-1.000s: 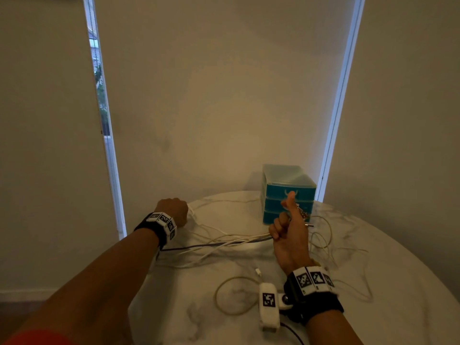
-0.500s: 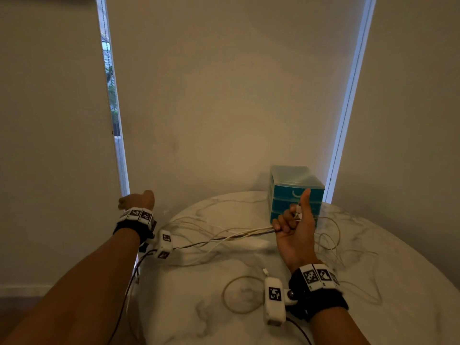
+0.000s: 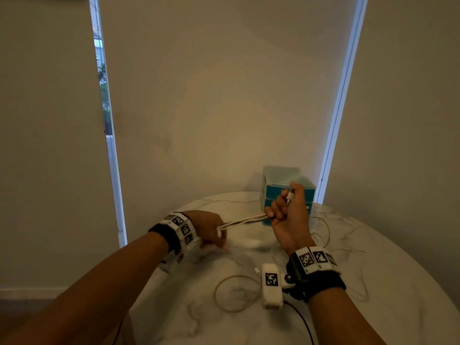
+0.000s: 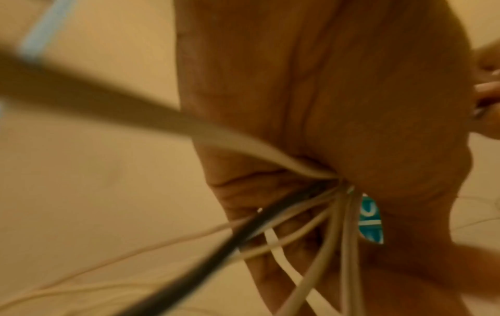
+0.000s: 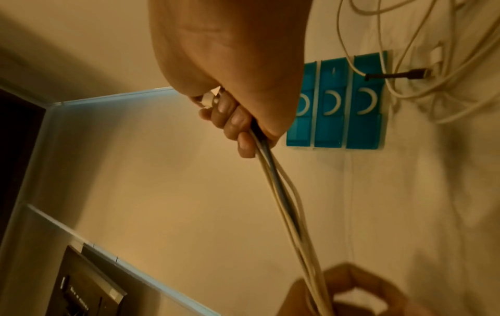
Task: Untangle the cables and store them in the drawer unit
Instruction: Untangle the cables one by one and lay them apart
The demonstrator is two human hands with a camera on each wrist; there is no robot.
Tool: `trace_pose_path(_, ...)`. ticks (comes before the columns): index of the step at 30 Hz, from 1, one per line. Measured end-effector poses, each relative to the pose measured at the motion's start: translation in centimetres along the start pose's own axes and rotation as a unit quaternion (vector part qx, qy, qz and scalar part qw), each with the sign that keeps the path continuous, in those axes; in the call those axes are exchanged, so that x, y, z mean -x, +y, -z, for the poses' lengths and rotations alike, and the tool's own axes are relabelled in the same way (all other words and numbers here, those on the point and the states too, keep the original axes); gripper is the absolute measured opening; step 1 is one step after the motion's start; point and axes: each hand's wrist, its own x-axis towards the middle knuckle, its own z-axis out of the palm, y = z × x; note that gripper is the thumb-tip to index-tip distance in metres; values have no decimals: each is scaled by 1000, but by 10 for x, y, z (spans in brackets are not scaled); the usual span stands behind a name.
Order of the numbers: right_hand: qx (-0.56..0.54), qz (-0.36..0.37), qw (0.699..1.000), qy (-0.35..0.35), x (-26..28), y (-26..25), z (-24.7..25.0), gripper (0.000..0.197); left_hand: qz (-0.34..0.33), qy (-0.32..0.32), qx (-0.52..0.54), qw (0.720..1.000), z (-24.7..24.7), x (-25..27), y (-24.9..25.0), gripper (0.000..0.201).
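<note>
A bundle of white cables with one dark cable (image 3: 245,221) runs taut between my two hands above the round marble table (image 3: 373,282). My left hand (image 3: 219,232) grips the bundle's left end; in the left wrist view the cables (image 4: 297,224) fan out of its closed fist (image 4: 351,107). My right hand (image 3: 286,212) grips the other end in a fist, with white connector ends poking up by the thumb (image 5: 211,98). The teal drawer unit (image 3: 281,175) stands just behind the right hand, its three drawers (image 5: 335,102) closed.
A loose loop of cable (image 3: 236,292) lies on the table near me. More slack white cables (image 3: 321,232) and a dark plug (image 5: 392,76) lie beside the drawer unit. Behind the table hang closed blinds (image 3: 224,95); the table edge curves off at left.
My left hand has swung from beyond the table's left edge back toward the right hand, so the stretch of bundle between them is much shorter. My right thumb has come down onto the connector ends.
</note>
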Motion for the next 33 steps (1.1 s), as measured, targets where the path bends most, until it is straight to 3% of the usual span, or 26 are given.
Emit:
trace_pose_path(4, -24, -25, 999, 26, 1, 13, 1, 36, 95, 95, -12, 991, 27, 20, -39, 35)
trace_pose_path(7, -32, -29, 999, 1, 8, 28, -12, 43, 167, 129, -88, 974, 48, 32, -74, 44)
trace_pose_path(10, -47, -23, 998, -33, 11, 27, -22, 46, 257, 205, -180, 927, 67, 56, -119, 37)
trace_pose_path(14, -29, -4, 997, -66, 14, 34, -35, 47, 269, 411, -190, 850, 76, 77, -155, 23)
trace_pose_path(15, -19, -1, 997, -72, 16, 37, -37, 47, 275, 437, -167, 840, 70, 75, -163, 22)
trace_pose_path(17, -4, -10, 997, -76, 19, 44, -37, 48, 297, 391, -86, 867, 46, 66, -180, 30)
trace_pose_path(20, 0, -30, 997, -64, 20, 50, -25, 51, 334, 181, -1, 925, 12, 55, -190, 61)
trace_pose_path(24, -8, -46, 998, -39, 13, 58, -4, 52, 348, 53, -21, 936, 32, 56, -169, 104)
trace_pose_path(26, -6, -49, 998, -26, 10, 59, 1, 51, 333, 32, -97, 937, 55, 59, -138, 116)
trace_pose_path(28, -6, -47, 999, -10, 9, 60, 2, 49, 236, 52, -116, 963, 71, 55, -90, 103)
trace_pose_path(30, -8, -50, 999, 7, 9, 61, 3, 47, 54, 99, 15, 993, 70, 46, -30, 74)
trace_pose_path(31, -12, -51, 998, 18, 9, 62, 3, 46, -25, 124, 120, 985, 63, 42, 5, 60)
trace_pose_path(33, -18, -50, 998, 39, 9, 60, 6, 44, -68, 140, 294, 943, 38, 31, 70, 40)
